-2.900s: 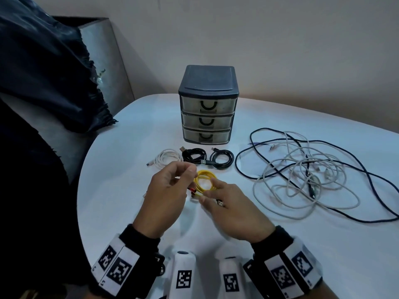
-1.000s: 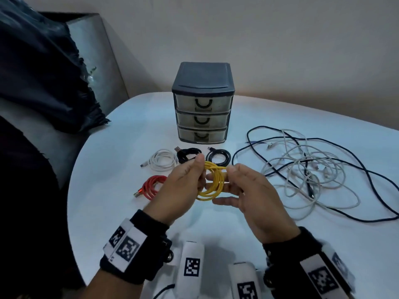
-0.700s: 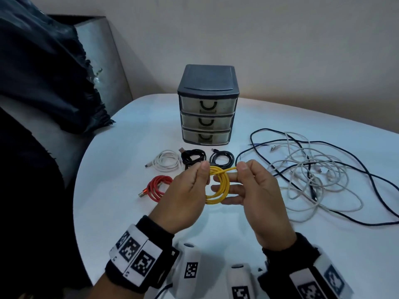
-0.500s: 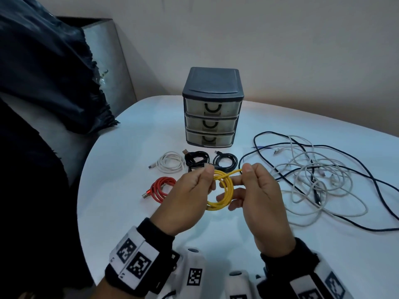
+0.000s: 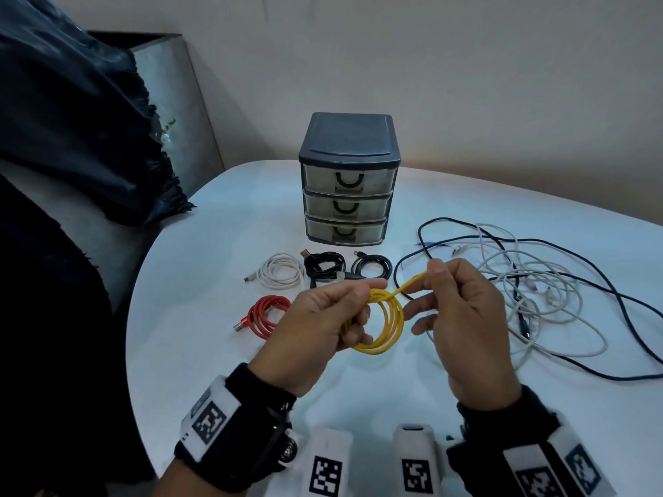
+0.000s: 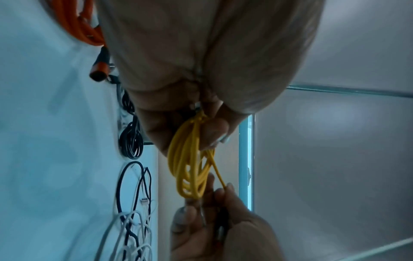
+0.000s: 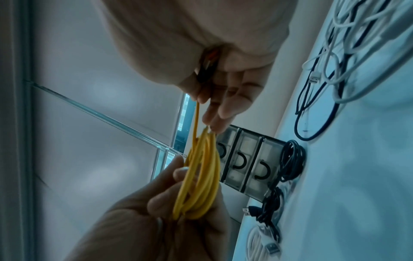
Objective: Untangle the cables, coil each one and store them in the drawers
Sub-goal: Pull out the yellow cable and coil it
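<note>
A yellow cable (image 5: 389,326) (image 6: 190,169) (image 7: 198,178) hangs as a small coil above the white table (image 5: 222,245). My left hand (image 5: 323,328) pinches the coil's top between thumb and fingers. My right hand (image 5: 455,310) pinches the cable's free end (image 5: 412,283) and holds it taut up and to the right of the coil. The grey three-drawer unit (image 5: 348,177) stands at the back with all drawers closed. A tangle of white and dark cables (image 5: 531,292) lies at the right.
Coiled cables lie in front of the drawers: white (image 5: 281,276), two black (image 5: 324,265) (image 5: 371,269), and a red one (image 5: 267,315) nearer me. A dark cloth (image 5: 71,120) drapes over a grey box at the left. The table edge curves along the left.
My hands lifted the yellow coil off the table. The right hand has drawn the free end out up and to the right, away from the coil. The red coil came into view.
</note>
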`<control>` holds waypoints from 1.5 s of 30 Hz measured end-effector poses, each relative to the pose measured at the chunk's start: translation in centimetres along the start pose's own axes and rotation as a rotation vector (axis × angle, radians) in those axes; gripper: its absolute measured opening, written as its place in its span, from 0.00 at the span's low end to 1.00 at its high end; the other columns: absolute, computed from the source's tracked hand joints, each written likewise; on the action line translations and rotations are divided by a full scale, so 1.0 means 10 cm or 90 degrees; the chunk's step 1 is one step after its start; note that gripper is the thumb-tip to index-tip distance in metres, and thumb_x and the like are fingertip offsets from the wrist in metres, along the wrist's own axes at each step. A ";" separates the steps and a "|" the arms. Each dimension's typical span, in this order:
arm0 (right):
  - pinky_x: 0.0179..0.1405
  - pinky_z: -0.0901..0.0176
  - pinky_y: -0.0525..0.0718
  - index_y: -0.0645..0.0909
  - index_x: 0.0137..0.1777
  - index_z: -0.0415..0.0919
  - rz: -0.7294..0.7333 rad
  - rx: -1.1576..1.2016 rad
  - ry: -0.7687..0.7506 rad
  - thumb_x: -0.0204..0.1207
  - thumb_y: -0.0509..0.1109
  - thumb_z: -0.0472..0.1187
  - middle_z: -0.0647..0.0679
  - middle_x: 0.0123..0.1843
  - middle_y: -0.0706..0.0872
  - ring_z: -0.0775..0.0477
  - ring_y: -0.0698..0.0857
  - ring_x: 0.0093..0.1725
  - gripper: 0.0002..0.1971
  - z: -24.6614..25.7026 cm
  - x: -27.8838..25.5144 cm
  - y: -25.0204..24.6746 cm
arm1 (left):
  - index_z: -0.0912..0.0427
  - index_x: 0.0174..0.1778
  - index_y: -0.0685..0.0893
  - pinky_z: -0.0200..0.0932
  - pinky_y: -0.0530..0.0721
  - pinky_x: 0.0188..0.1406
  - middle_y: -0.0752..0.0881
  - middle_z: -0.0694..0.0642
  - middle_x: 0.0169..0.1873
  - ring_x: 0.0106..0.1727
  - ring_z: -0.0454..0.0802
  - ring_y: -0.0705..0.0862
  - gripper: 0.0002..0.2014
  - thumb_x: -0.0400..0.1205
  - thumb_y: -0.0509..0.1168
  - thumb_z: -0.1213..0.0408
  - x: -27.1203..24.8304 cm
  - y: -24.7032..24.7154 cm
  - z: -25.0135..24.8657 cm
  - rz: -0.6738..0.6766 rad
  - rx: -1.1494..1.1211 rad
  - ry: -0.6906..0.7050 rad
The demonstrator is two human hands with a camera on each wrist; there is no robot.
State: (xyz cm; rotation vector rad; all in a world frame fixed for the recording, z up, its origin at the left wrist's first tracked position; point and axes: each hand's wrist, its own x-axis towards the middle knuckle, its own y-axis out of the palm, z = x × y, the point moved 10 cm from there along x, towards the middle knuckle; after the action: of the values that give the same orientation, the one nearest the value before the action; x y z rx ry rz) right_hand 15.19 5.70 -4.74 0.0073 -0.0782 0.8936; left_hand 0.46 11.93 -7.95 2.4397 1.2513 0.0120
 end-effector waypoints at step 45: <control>0.28 0.60 0.79 0.80 0.58 0.55 0.307 -0.061 0.116 0.82 0.69 0.39 0.54 0.33 0.83 0.53 0.81 0.29 0.10 -0.28 -0.34 0.63 | 0.44 0.54 0.89 0.31 0.82 0.41 0.92 0.50 0.41 0.42 0.38 0.87 0.14 0.73 0.70 0.50 -0.04 -0.26 -0.35 -0.058 0.308 0.175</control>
State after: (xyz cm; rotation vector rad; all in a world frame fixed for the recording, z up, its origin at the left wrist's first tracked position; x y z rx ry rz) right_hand 8.37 7.15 -7.93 -0.1886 0.0515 1.3671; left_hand -2.46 14.14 -5.52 2.8589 1.6437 0.0232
